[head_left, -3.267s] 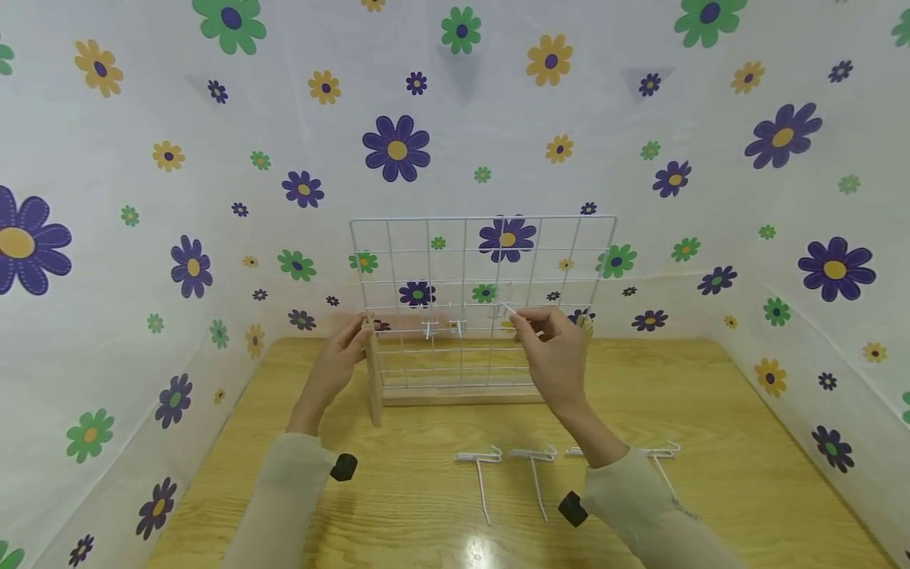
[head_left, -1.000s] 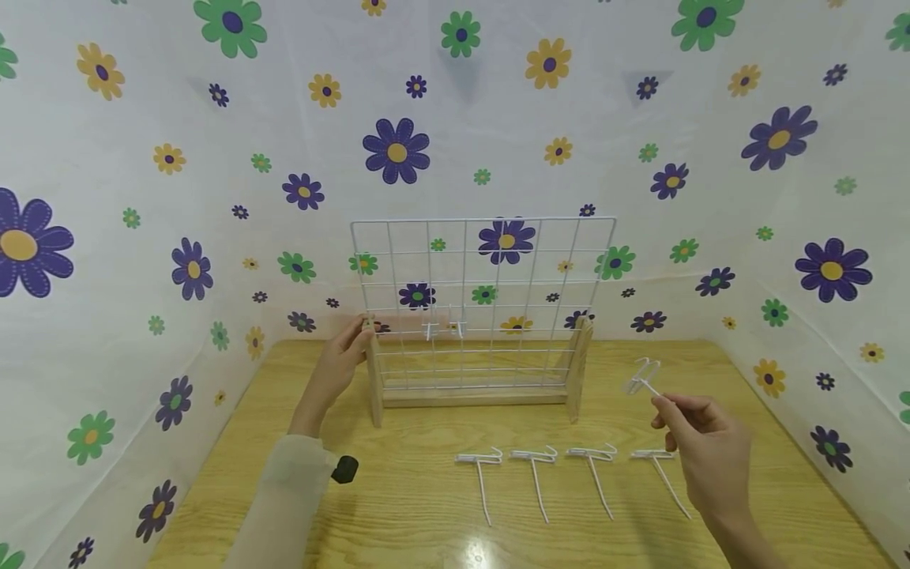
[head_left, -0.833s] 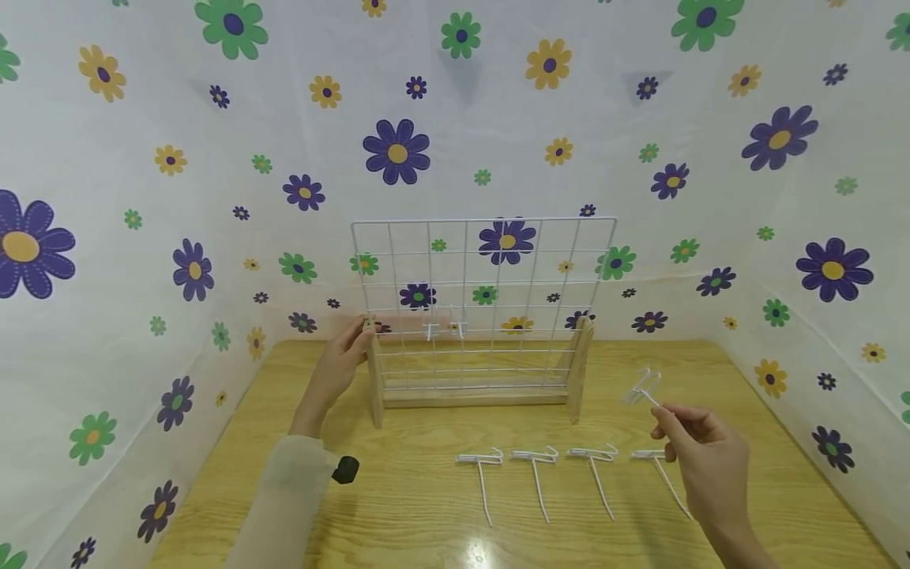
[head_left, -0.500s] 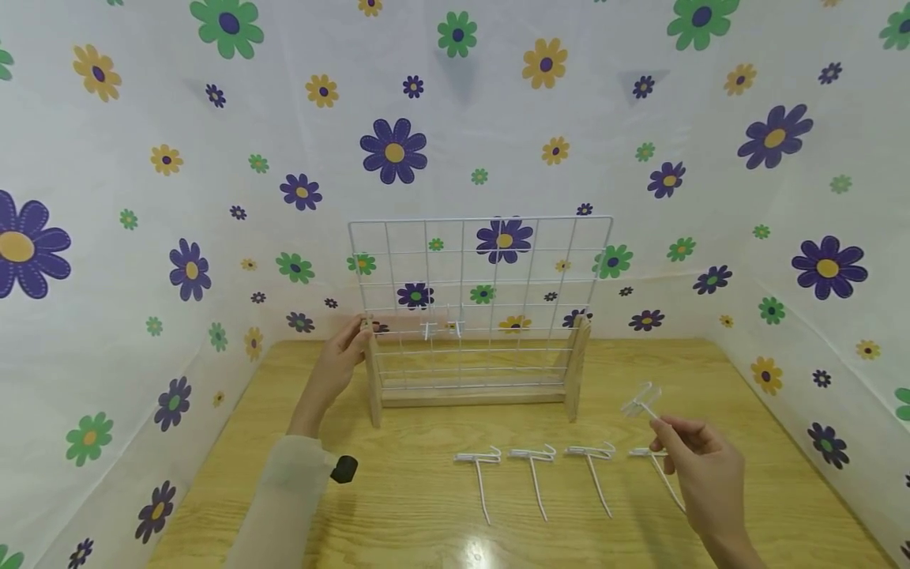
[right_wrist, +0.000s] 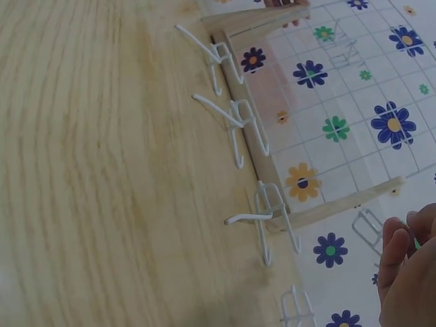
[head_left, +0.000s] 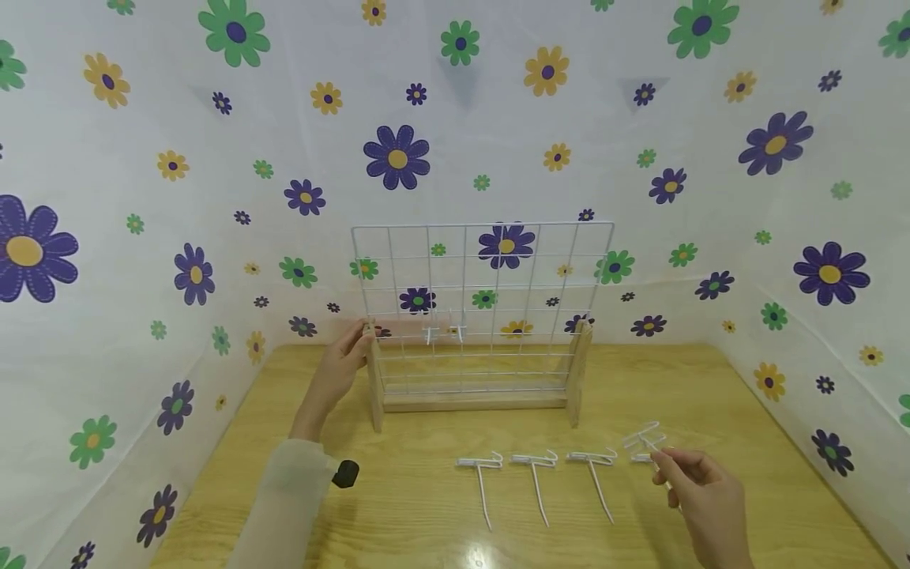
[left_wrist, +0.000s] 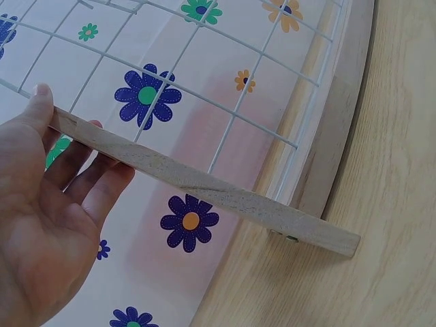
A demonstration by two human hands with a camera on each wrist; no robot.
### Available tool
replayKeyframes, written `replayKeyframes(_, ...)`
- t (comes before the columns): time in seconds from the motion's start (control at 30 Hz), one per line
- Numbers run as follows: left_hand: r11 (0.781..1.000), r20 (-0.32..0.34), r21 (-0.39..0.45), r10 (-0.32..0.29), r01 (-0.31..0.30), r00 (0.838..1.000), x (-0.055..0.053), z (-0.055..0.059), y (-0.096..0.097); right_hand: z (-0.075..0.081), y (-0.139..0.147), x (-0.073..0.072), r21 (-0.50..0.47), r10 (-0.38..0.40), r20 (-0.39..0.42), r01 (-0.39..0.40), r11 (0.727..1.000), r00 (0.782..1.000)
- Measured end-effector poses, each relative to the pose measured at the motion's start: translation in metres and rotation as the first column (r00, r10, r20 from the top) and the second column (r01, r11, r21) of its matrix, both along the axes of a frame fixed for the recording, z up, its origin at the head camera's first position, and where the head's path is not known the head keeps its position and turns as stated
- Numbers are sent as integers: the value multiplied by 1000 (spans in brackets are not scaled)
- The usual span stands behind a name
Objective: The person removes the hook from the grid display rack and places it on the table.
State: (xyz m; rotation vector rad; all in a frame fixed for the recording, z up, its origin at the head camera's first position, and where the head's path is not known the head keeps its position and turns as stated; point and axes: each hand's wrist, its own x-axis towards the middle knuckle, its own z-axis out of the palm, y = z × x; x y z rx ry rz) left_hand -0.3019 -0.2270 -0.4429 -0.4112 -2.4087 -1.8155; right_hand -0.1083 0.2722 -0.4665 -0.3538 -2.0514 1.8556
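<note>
My left hand (head_left: pixel 332 379) grips the top of the left wooden upright (head_left: pixel 374 387) of a white wire grid rack, thumb and fingers on either side of the wood in the left wrist view. My right hand (head_left: pixel 704 494) pinches the straight prong of a white wire hook (head_left: pixel 643 436), whose looped end points away from the hand. This hook is low over the table at the right and overlaps a fourth hook (head_left: pixel 642 457), partly hidden behind the fingers. Two white hooks (head_left: pixel 460 332) hang on the grid, left of its middle.
Left of my right hand, three similar white hooks (head_left: pixel 535 466) lie in a row before the rack, prongs toward me. The rack's right upright (head_left: pixel 580 375) stands at the back of the wooden table (head_left: pixel 398 506). A flower-print sheet (head_left: pixel 490 118) encloses the back and sides.
My right hand has drawn back from the grid with the hook, out to the right, and lowered it toward the row on the table. The left hand keeps its place on the upright.
</note>
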Motion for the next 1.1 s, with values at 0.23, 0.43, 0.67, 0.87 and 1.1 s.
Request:
replayKeyframes(0.23,1000,6,-1,7,-7,1000,2,0,2,-11,0,6,15,-29,99,28,999,995)
replayKeyframes(0.43,1000,15,23,-12,11,1000,4,1,2,-18,2,8,-22,-24,159,27,999,987)
replayKeyframes(0.67,1000,7,-1,-2,2,1000,4,1,2,-25,6,11,49,-22,254,10,999,967)
replayKeyframes(0.87,1000,10,-7,13,-13,1000,3,0,3,-31,9,14,105,-14,278,-16,994,961)
replayKeyframes(1.1,1000,16,-19,20,-19,1000,2,0,2,-38,9,15,126,21,259,-55,990,966)
